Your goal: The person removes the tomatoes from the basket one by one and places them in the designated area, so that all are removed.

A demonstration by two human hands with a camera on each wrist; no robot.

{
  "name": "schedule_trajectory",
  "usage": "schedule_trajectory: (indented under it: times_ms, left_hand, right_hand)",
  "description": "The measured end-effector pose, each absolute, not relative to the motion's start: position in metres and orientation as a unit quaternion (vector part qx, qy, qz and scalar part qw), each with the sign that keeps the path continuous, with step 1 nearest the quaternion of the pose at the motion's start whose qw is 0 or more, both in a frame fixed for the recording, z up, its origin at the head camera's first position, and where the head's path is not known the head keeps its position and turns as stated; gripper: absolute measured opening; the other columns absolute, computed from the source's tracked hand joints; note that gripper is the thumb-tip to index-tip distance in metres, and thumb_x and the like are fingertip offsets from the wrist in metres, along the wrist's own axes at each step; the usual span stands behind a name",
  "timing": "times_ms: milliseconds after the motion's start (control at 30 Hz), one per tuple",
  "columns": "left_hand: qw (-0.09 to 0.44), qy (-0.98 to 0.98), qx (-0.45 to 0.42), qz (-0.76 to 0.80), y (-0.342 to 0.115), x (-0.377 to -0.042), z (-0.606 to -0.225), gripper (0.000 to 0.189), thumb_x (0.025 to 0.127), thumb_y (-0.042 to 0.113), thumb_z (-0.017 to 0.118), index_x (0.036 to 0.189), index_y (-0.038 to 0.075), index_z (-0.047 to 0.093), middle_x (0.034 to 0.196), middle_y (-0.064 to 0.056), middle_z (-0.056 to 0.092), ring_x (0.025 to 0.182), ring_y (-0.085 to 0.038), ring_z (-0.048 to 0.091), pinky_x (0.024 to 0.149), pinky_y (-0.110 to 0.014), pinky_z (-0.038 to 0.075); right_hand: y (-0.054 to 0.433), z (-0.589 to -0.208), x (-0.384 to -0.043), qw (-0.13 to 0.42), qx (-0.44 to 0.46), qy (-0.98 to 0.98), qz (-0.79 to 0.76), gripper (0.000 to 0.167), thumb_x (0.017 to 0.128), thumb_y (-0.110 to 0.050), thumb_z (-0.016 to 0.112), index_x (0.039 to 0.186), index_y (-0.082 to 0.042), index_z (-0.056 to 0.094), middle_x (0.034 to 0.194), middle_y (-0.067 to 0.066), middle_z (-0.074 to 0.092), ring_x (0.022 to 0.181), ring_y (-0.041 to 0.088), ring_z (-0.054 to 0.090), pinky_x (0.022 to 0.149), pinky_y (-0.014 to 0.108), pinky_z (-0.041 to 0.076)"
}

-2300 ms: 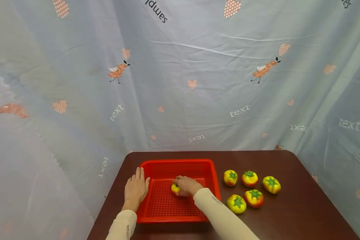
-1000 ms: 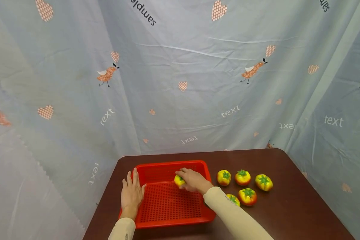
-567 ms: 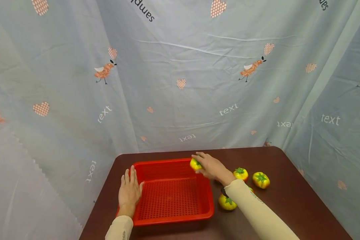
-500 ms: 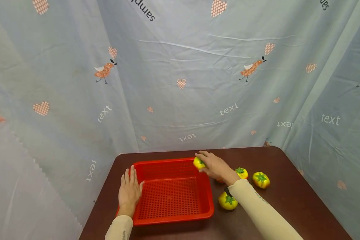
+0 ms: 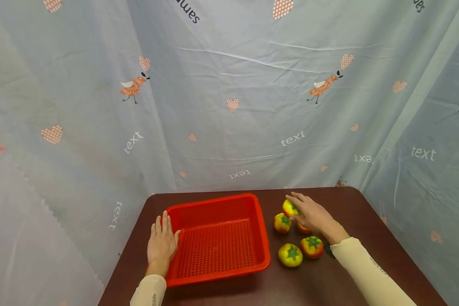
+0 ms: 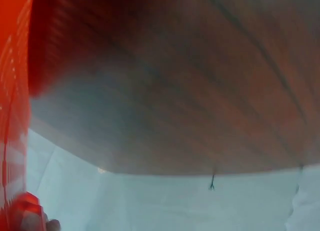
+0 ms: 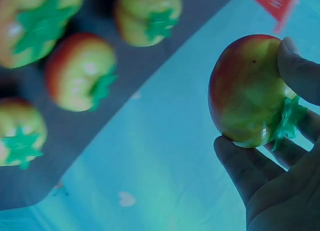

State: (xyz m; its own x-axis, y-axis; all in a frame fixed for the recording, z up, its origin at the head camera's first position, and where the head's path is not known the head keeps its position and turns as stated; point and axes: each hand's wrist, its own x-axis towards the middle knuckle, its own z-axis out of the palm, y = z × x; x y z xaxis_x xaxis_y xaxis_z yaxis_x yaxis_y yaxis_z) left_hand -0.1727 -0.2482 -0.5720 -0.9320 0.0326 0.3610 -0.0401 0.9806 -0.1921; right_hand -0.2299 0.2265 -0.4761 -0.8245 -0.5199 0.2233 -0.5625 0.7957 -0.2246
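My right hand (image 5: 313, 214) holds a yellow-red toy tomato (image 5: 289, 207) with a green leafy top, above the others on the right of the table. In the right wrist view, thumb and fingers pinch this toy tomato (image 7: 245, 93) from its sides. My left hand (image 5: 161, 246) rests along the left rim of a red perforated plastic basket (image 5: 214, 250), fingers straight and thumb spread toward the inside. The basket holds nothing. In the left wrist view, the basket wall (image 6: 12, 116) fills the left edge and only fingertips show below.
Several more toy tomatoes lie right of the basket, including a yellow one (image 5: 290, 255) and a redder one (image 5: 312, 247); my right hand and forearm partly cover others. The dark brown table (image 5: 260, 293) ends at a patterned curtain (image 5: 229, 140) behind.
My right hand has lifted the toy tomato out of the basket and carried it right, over the others. The basket has turned slightly, its far right corner shifting away. My left hand stays at the rim.
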Motion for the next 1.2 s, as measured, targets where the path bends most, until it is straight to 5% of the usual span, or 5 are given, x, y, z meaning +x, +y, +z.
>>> schedule_trajectory:
  times_ms: [1200]
  left_hand:
    - [0.195, -0.974, 0.001, 0.113, -0.236, -0.174, -0.570, 0.064, 0.098, 0.035, 0.052, 0.142, -0.011, 0.042, 0.155, -0.022, 0.035, 0.140, -0.040, 0.038, 0.111, -0.053, 0.038]
  right_hand:
    - [0.364, -0.561, -0.174, 0.048, 0.185, -0.967, 0.169, 0.064, 0.082, -0.025, 0.078, 0.132, 0.006, 0.054, 0.128, 0.031, 0.054, 0.109, 0.049, 0.057, 0.087, 0.061, 0.049]
